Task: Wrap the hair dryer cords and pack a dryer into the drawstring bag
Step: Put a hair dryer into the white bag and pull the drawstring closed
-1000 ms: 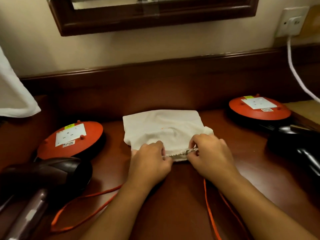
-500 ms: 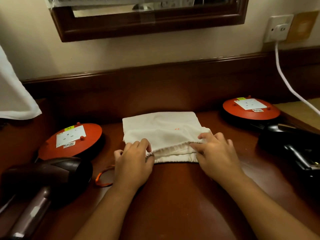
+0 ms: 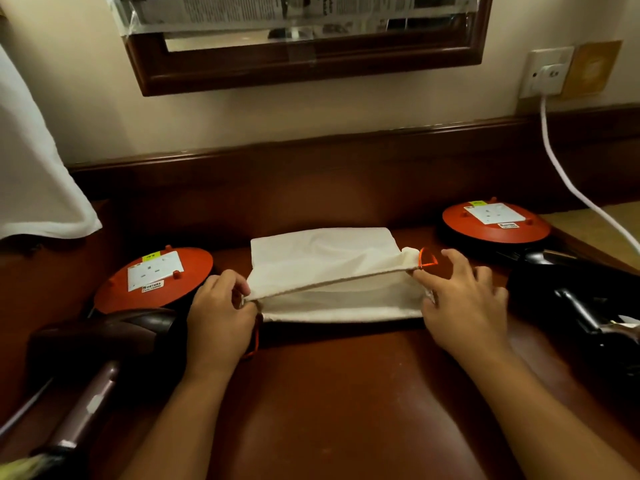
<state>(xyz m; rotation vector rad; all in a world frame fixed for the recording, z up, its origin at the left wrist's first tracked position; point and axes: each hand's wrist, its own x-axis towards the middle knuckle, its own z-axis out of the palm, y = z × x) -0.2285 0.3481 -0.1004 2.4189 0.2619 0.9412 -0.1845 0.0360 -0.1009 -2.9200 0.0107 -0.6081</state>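
White cloth point(image 3: 38, 174): hung at the far left edge, above the desk point(image 3: 329, 403).
Left hair dryer point(image 3: 100, 344): dark brown, laid on the desk at the near left, its handle pointed toward the lower left corner. Whether its cord is wrapped cannot be told.
Left cord reel point(image 3: 156, 277): orange, round, laid flat just behind the left hair dryer, a white socket plate seen on top.
Left hand point(image 3: 218, 317): clamped on the left corner of the bag's mouth, the hem pinched between curled fingers and thumb.
Drawstring bag point(image 3: 325, 261): white, laid flat at the middle of the desk between the two hands. Its mouth is turned toward the person and is held apart, the upper hem lifted and pulled taut above the lower one. Nothing is seen inside it.
Drawstring point(image 3: 427, 259): orange; a small loop is shown at the bag's right corner, and a short length is seen under the left hand.
Right hand point(image 3: 464, 306): set at the right end of the mouth, the upper hem taken at the index fingertip, the thumb placed by the lower hem, the other fingers spread.
Right cord reel point(image 3: 495, 223): orange, laid flat behind the right hand.
Right hair dryer point(image 3: 571, 299): black, laid just right of the right hand.
White cable point(image 3: 568, 185): run down from the wall socket point(image 3: 547, 72) to the right edge.
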